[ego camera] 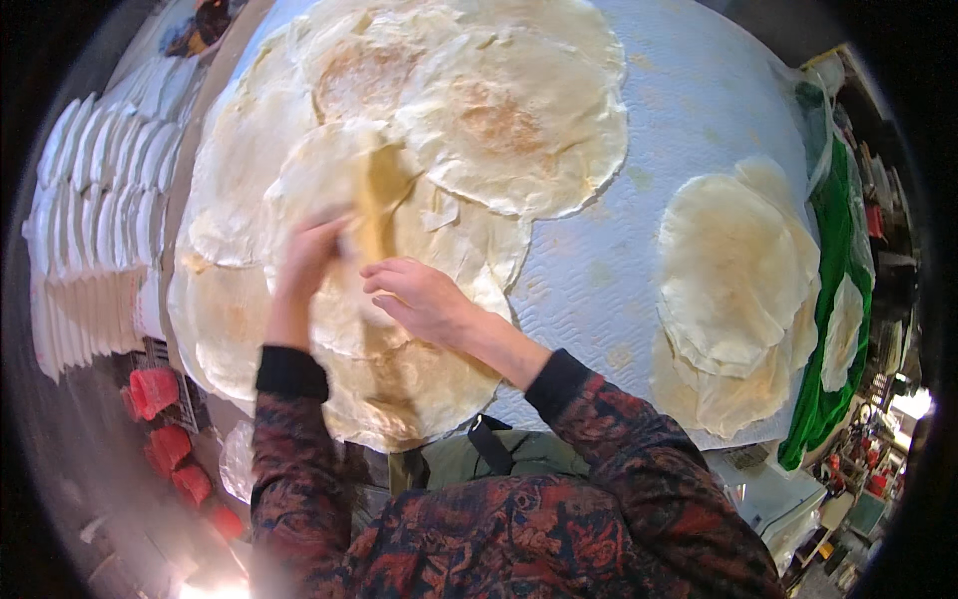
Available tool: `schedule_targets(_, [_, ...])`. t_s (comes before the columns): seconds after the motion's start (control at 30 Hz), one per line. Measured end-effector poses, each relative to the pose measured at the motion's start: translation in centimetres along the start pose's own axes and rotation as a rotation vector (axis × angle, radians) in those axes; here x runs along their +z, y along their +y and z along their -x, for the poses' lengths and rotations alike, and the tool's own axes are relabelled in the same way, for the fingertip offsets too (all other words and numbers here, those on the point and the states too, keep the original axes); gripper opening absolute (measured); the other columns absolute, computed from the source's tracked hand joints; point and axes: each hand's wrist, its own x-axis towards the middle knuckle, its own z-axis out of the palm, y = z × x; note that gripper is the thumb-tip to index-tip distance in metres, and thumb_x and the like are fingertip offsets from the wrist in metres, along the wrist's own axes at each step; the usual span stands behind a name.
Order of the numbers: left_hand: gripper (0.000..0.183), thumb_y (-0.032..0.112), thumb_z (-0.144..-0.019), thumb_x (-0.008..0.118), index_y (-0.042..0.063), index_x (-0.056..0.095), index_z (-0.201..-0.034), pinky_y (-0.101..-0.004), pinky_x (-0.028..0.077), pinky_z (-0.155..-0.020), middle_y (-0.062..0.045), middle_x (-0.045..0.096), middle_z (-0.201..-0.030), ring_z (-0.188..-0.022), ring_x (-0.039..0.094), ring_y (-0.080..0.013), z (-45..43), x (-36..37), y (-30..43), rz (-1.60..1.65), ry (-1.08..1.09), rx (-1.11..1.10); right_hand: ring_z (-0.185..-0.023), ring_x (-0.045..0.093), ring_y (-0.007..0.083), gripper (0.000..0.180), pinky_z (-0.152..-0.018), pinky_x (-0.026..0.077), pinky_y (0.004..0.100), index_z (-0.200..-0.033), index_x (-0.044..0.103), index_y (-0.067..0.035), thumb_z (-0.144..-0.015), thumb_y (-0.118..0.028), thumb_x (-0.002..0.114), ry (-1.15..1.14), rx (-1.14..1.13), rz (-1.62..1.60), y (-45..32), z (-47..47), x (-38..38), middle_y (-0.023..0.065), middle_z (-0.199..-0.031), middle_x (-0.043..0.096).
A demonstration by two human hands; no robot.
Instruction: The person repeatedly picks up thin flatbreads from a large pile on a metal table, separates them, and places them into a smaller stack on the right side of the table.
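Thin round flatbreads (509,127) lie overlapping across the table before me, some with browned middles. A folded, yellowish flatbread (380,198) stands up between my hands and is blurred by motion. My left hand (310,243) is curled at its left side, closed on the sheet. From the right, my right hand (423,296) reaches to the fold's lower end with its fingers bent and slightly apart. Whether those fingers pinch the sheet is hard to see. A small torn flap (440,213) shows on the bread just right of the fold.
A smaller pile of flatbreads (730,277) lies at the right on the quilted pale-blue cover (576,299). Green cloth (827,299) under clear plastic hangs at the right edge. Stacked white packs (101,202) stand left, above red bundles (153,391). Another person (200,30) is partly visible far left.
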Motion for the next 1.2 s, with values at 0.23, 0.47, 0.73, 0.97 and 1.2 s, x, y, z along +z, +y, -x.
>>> schedule_targets(0.23, [0.034,0.019,-0.092,0.048,-0.002,0.057,-0.117,-0.03,0.05,-0.083,-0.01,0.064,-0.106,-0.094,0.062,-0.0173,4.4,-8.0,10.5,0.432,0.052,0.186,-0.088,0.061,0.0262,0.028,-0.078,0.048,0.0351,-0.107,0.057,0.0,-0.08,-0.007,0.059,0.785,0.618,0.277,11.5,5.0,-15.3,0.0141,-0.096,0.062])
schedule_targets(0.47, [0.041,0.026,-0.095,0.041,-0.003,0.052,-0.122,-0.0375,0.047,-0.091,-0.016,0.059,-0.117,-0.104,0.059,-0.0254,4.3,-4.4,20.7,0.468,-0.231,0.556,-0.084,0.06,0.0213,0.048,-0.075,0.049,0.0332,-0.118,0.041,0.004,-0.079,-0.009,0.065,0.835,0.943,-0.403,14.5,3.4,-20.9,0.0137,-0.099,0.057])
schedule_targets(0.73, [0.041,0.023,-0.096,0.037,-0.003,0.05,-0.125,-0.0402,0.044,-0.096,-0.019,0.056,-0.122,-0.11,0.056,-0.0281,4.9,-4.3,21.7,0.464,-0.281,0.645,-0.083,0.055,0.0164,0.038,-0.071,0.049,0.0307,-0.105,0.045,0.0,-0.084,-0.024,0.064,0.805,0.618,-0.127,8.4,0.4,-17.5,0.0095,-0.094,0.054])
schedule_targets(0.97, [0.039,0.02,-0.095,0.038,-0.005,0.051,-0.123,-0.0398,0.046,-0.094,-0.018,0.055,-0.123,-0.11,0.056,-0.028,3.8,-13.3,10.4,0.384,0.08,0.459,-0.089,0.057,0.0178,0.043,-0.077,0.051,0.0323,-0.107,0.05,-0.005,-0.088,-0.043,0.059,0.128,1.17,-1.431,4.9,-0.3,-4.1,0.009,-0.097,0.058])
schedule_targets(1.2, [0.038,0.018,-0.095,0.039,-0.004,0.052,-0.122,-0.038,0.046,-0.092,-0.017,0.056,-0.12,-0.108,0.057,-0.0262,11.0,-15.0,1.6,0.473,0.378,0.256,-0.068,0.057,0.017,0.045,-0.061,0.049,0.0325,-0.105,0.05,-0.005,-0.085,-0.043,0.064,-0.241,1.172,-1.756,2.4,2.0,0.0,0.0077,-0.084,0.058])
